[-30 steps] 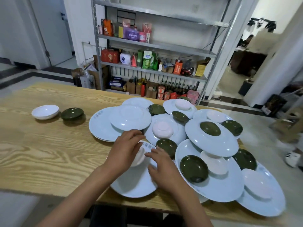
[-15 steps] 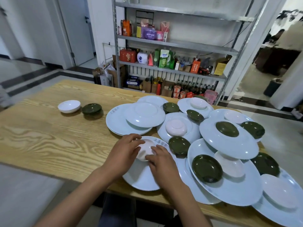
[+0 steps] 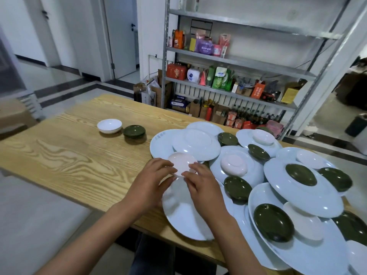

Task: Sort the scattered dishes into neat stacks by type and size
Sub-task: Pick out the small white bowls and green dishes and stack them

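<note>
Saucer (image 3: 181, 163), small, pale pink-white, glossy, held between both hands above the table's near edge, over a pale blue plate (image 3: 184, 213) that overhangs that edge. Left hand (image 3: 148, 185) grips its left rim with curled fingers, thumb on top. Right hand (image 3: 205, 188) pinches its near right rim with the fingertips, knuckles up. Both forearms reach in from the near edge. The saucer sits level, hollow side up. To its right, pale blue plates, green saucers (image 3: 237, 188) and more pink-white saucers lie heaped toward the table's (image 3: 69, 165) right end. Toward the far left stand a white bowl (image 3: 109, 126) and, just beside it, a small stack of green saucers (image 3: 134, 131). Behind the far edge, a metal shelf (image 3: 228, 58) with packaged goods.
</note>
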`<action>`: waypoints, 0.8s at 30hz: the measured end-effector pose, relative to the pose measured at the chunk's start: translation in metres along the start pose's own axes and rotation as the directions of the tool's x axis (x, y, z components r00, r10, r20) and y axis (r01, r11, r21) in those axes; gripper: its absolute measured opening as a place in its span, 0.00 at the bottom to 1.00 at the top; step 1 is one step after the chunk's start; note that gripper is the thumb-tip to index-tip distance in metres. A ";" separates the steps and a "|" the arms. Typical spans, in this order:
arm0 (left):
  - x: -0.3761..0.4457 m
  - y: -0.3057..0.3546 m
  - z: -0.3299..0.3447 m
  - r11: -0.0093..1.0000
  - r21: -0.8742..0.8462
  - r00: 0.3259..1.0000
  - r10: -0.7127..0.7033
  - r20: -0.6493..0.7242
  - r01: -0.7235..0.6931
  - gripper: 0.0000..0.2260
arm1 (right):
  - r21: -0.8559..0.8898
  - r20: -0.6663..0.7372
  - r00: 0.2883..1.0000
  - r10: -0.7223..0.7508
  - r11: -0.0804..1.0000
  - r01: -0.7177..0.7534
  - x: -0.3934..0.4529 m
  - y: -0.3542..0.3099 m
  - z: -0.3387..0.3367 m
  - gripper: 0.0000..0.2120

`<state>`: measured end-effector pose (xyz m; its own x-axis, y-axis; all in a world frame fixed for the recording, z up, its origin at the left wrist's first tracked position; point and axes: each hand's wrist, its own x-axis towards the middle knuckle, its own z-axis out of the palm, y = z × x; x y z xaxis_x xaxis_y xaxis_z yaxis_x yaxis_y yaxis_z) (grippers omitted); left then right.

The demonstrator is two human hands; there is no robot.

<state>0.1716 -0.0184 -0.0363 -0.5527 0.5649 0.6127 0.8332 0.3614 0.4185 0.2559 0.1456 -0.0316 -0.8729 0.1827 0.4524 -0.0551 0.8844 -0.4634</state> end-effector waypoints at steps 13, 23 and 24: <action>-0.005 -0.063 -0.063 0.976 0.066 0.936 -0.177 -0.304 0.206 0.08 | 0.103 0.056 0.995 -0.083 0.992 0.077 0.069 -0.079 0.045 0.24; 0.006 -0.150 -0.093 0.887 0.128 0.823 -0.347 -0.449 0.444 0.05 | 0.068 0.396 0.918 -0.028 0.998 0.001 0.087 -0.094 0.119 0.26; 0.010 -0.159 -0.093 0.880 0.138 0.820 -0.352 -0.452 0.454 0.05 | 0.044 0.409 0.912 -0.025 0.999 0.007 0.089 -0.094 0.125 0.26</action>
<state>0.0321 -0.1399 -0.0344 -0.7529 0.0003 0.6581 0.4846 0.6769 0.5541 0.1227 0.0252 -0.0433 -0.9932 -0.0310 0.1125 -0.0829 0.8660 -0.4931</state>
